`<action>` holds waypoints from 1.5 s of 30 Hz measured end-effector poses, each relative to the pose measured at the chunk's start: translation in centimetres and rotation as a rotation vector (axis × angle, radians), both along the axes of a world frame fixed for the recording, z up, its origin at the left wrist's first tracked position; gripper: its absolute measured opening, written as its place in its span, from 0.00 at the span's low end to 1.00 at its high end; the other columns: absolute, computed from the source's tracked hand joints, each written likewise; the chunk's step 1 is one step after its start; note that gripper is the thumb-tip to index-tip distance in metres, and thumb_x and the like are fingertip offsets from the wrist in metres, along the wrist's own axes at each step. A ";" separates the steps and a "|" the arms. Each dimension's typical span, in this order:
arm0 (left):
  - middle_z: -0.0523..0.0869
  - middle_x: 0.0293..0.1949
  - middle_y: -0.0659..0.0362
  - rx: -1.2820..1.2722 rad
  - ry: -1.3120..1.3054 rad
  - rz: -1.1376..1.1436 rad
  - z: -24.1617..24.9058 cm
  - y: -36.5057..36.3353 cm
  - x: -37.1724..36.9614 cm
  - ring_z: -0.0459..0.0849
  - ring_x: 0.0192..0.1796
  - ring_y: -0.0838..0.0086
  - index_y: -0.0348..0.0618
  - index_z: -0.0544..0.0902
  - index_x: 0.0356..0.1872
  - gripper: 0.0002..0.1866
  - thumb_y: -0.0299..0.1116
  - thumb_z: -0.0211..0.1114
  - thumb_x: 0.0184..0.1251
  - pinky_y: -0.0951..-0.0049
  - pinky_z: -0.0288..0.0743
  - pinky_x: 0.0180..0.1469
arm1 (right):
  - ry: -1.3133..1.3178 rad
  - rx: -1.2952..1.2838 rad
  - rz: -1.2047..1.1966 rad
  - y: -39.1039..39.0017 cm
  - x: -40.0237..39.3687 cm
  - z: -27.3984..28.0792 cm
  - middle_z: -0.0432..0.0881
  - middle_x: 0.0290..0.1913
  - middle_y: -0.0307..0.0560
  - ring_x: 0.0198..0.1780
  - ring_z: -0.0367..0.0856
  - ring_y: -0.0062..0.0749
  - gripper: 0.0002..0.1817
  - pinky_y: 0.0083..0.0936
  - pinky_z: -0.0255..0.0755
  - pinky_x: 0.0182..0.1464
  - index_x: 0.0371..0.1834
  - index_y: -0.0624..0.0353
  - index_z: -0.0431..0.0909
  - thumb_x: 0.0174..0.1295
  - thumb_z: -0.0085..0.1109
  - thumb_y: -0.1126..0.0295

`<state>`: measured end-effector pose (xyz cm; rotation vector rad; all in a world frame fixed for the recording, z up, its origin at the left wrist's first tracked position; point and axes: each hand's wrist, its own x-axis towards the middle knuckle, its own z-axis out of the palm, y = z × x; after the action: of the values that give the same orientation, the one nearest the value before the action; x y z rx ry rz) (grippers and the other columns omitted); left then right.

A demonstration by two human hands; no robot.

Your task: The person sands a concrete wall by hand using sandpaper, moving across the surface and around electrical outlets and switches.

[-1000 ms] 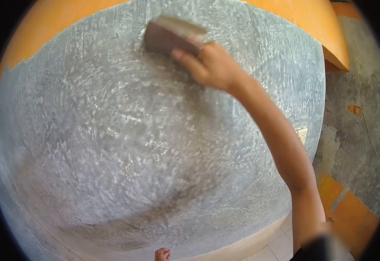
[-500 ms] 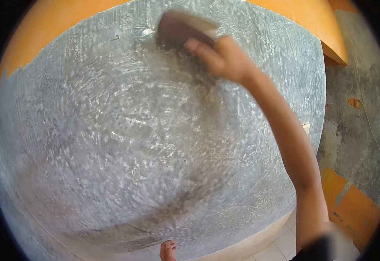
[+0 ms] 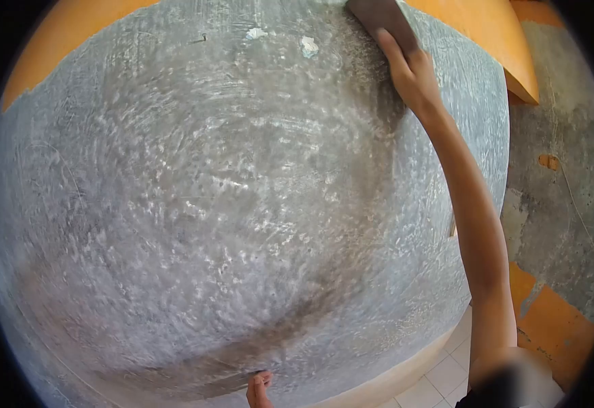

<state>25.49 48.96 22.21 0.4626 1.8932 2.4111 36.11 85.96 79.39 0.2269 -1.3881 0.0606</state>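
Note:
My right hand grips a dark brown, flat rectangular block, which looks like a sanding block, near the top of the wall. My thumb lies along its face; the other fingers are partly hidden. The block is against or very close to the grey, scuffed wall, just below the orange strip. Down at the bottom edge, my left hand is small in view, its fingers curled together near the wall. Nothing shows in it.
Orange paint borders the grey area at the top. Two pale chipped spots and a small nail-like bit mark the upper wall. At right stands another patchy wall with a thin cord. White floor tiles show below.
My right hand has swept the block right and slightly up along the wall, uncovering a second pale chip. My left hand stays low, with its fingers still curled.

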 end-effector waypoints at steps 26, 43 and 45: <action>0.83 0.55 0.52 -0.088 0.126 0.104 -6.1 -0.4 -2.7 0.80 0.57 0.65 0.37 0.80 0.58 0.23 0.46 0.51 0.78 0.64 0.71 0.61 | -0.173 -0.013 0.010 -2.8 -0.4 -3.1 0.85 0.45 0.59 0.44 0.85 0.45 0.25 0.35 0.75 0.50 0.61 0.60 0.77 0.72 0.51 0.52; 0.81 0.40 0.58 -0.205 0.051 0.129 6.7 1.7 3.8 0.80 0.47 0.71 0.36 0.80 0.43 0.17 0.39 0.47 0.80 0.70 0.71 0.52 | -0.438 0.179 -0.009 -3.7 0.0 -31.4 0.79 0.63 0.42 0.67 0.74 0.35 0.26 0.40 0.64 0.73 0.65 0.49 0.75 0.61 0.55 0.74; 0.83 0.41 0.57 -0.209 0.049 0.132 6.3 1.8 3.4 0.81 0.48 0.71 0.35 0.80 0.45 0.17 0.39 0.48 0.80 0.70 0.72 0.53 | -0.298 -0.036 0.045 -2.7 -0.1 -27.8 0.79 0.62 0.52 0.67 0.74 0.44 0.26 0.45 0.63 0.72 0.66 0.55 0.74 0.61 0.54 0.76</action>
<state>28.90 50.75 28.49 0.3992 2.2329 2.2594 36.05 83.29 51.63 0.2253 -1.6772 0.1615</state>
